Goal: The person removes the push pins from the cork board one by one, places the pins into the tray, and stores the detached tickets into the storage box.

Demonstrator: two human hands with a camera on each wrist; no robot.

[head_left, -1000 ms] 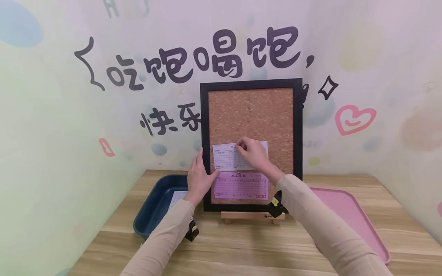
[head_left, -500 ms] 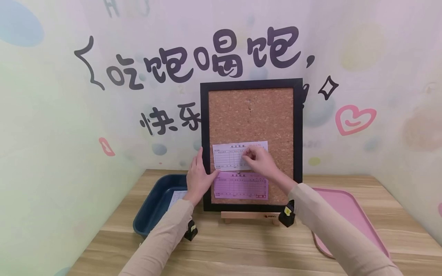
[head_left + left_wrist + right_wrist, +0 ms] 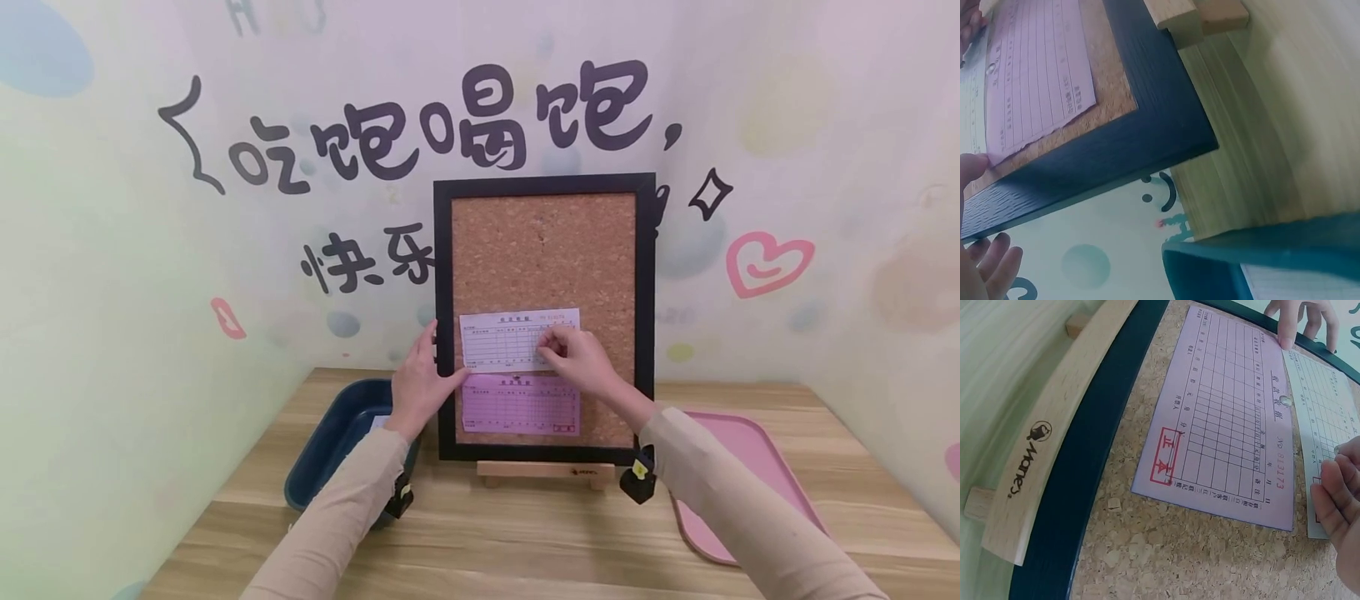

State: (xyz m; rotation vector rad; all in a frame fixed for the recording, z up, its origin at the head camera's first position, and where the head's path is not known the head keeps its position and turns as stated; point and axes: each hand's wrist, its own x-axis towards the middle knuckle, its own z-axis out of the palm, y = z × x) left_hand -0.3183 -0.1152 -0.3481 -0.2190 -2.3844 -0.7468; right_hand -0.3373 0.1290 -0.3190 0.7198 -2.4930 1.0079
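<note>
A black-framed corkboard [image 3: 540, 258] stands on a small wooden easel. My left hand [image 3: 420, 387] grips its left edge, with the thumb on the front where two receipt slips meet and the fingers past the frame's side. The purple slip [image 3: 521, 408] lies low on the cork, a shiny thumbtack [image 3: 1285, 400] at its top edge. Above it sits the white slip [image 3: 487, 343]. My right hand [image 3: 585, 360] is at the white slip's right half, thumb and fingertips pinched together on a small shiny piece, seemingly another thumbtack [image 3: 1337, 450], mostly hidden by the fingers.
To the left is a dark blue tray [image 3: 300, 479] with white paper [image 3: 1297, 284] inside. A pink tray [image 3: 738, 450] lies at the right, partly behind the right sleeve. The easel's wooden ledge [image 3: 543, 472] juts out below the frame. A patterned wall [image 3: 825, 150] rises behind.
My right hand has moved right and slightly down across the white slip, uncovering its printed heading. The left hand has stayed at the frame's edge, its wrist shifting slightly left.
</note>
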